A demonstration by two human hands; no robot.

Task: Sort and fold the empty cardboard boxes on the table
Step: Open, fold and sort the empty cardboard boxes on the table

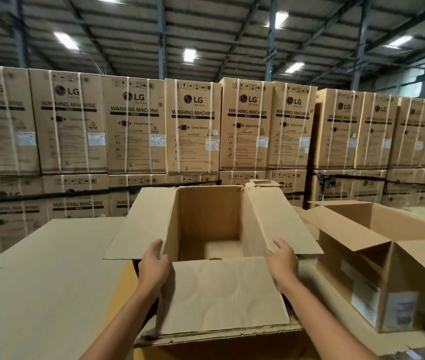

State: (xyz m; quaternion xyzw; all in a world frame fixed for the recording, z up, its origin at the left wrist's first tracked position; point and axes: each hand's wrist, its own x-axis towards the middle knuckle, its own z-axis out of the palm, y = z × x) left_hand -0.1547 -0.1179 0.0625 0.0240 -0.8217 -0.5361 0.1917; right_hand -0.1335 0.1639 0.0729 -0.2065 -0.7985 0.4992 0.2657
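I am gripping the open cardboard box (210,229) with left hand (153,266) and right hand (283,263), fingers clamped on its side walls, risking it slipping and toppling into the neighbouring box (377,255).

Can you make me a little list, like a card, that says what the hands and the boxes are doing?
left hand: grips the left corner of the open brown cardboard box
right hand: grips its right corner
box flaps: all spread open
inside: looks empty
second open cardboard box with white labels: to the right, untouched
flat cardboard sheet: lies to the left
background: stacked printed washing machine cartons
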